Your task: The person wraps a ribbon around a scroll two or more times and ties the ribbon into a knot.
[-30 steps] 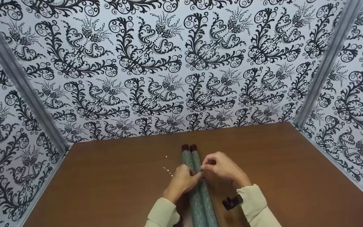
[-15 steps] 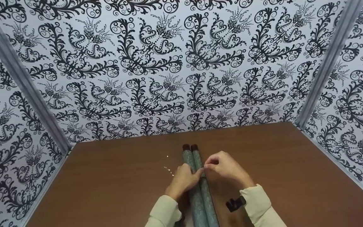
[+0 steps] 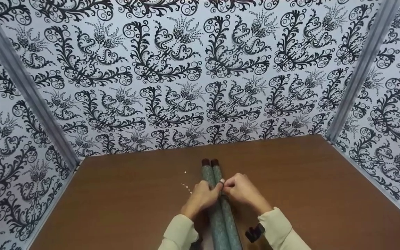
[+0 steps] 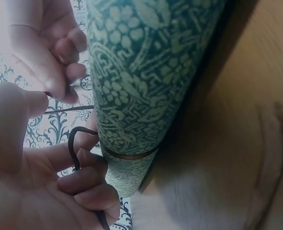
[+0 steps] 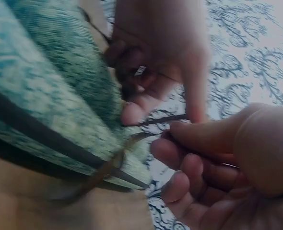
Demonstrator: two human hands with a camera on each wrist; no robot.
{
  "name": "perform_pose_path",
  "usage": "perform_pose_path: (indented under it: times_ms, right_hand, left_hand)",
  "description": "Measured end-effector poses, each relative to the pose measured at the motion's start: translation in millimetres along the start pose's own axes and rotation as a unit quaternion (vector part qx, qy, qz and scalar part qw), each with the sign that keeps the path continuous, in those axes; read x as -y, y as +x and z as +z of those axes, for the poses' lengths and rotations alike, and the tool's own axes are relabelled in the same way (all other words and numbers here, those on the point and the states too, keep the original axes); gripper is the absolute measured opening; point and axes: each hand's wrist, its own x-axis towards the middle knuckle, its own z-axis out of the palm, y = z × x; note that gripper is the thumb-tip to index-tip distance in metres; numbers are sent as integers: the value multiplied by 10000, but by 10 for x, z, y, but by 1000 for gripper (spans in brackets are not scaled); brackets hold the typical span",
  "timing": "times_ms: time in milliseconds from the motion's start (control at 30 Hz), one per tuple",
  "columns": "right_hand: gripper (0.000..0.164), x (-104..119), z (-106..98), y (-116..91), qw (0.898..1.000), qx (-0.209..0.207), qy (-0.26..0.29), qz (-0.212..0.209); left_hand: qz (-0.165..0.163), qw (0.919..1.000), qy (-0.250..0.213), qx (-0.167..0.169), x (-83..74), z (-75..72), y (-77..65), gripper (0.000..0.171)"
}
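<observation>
Two slim rolls in green flower-patterned covering, like a scroll rolled from both ends, lie side by side on the table, with dark red knobs at their far ends. A thin dark cord circles them. My left hand reaches over the rolls; its curled fingers hold the cord, with a loop showing in the left wrist view. Close against its thumb, at the rolls' right side, my right hand pinches a cord end. Whether a knot is formed is hidden by the fingers.
The brown table meets patterned walls at the back and sides. Small bright specks show on the tabletop left of the rolls. A black strap device sits at the right wrist.
My right hand has moved slightly down and left, now meeting the left thumb. The left thumb has lifted a little. The rolls stay in place.
</observation>
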Motion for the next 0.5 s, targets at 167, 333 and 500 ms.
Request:
perform_pose_path:
  times_ms: [167, 333, 500]
  right_hand:
    - [30, 20, 97, 0, 9993, -381, -27, -58]
    - [24, 16, 136, 11, 9985, -495, 103, -211]
    - [18, -31, 154, 19, 9976, -460, 334, -408]
  left_hand:
    - [-79, 9998, -133, 87, 11, -7, 1, 49]
    - [-64, 9993, -278, 224, 33, -26, 2, 51]
    - [14, 9987, -370, 356, 49, -49, 1, 50]
